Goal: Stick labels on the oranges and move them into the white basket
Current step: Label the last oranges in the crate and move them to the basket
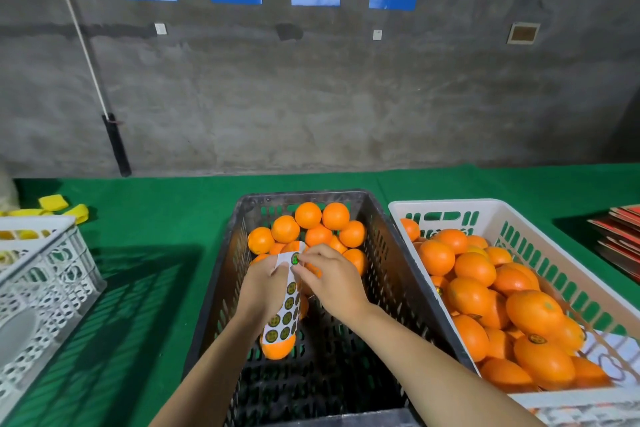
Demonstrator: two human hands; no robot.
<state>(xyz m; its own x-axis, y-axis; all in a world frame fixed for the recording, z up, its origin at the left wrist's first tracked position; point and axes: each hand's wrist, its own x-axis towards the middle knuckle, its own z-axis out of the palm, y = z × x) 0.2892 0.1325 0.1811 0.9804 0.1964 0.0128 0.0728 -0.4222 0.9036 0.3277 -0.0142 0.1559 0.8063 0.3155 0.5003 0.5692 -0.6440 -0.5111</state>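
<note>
A black crate [391,274] in the middle holds several unlabelled oranges [308,215] at its far end and one orange [277,347] nearer me. Above it my left hand [261,284] grips a white label sheet [285,315] printed with round dark labels; the sheet hangs down over the near orange. My right hand [332,281] pinches a label [295,259] at the top of the sheet. To the right, the white basket [554,263] is filled with several oranges [474,269]; some show a dark round label.
A white lattice crate [45,291] stands at the left on the green table [149,218], with yellow foam sleeves [53,202] behind it. Red flat cartons [620,236] are stacked at the right edge. A grey wall with posters rises behind the table.
</note>
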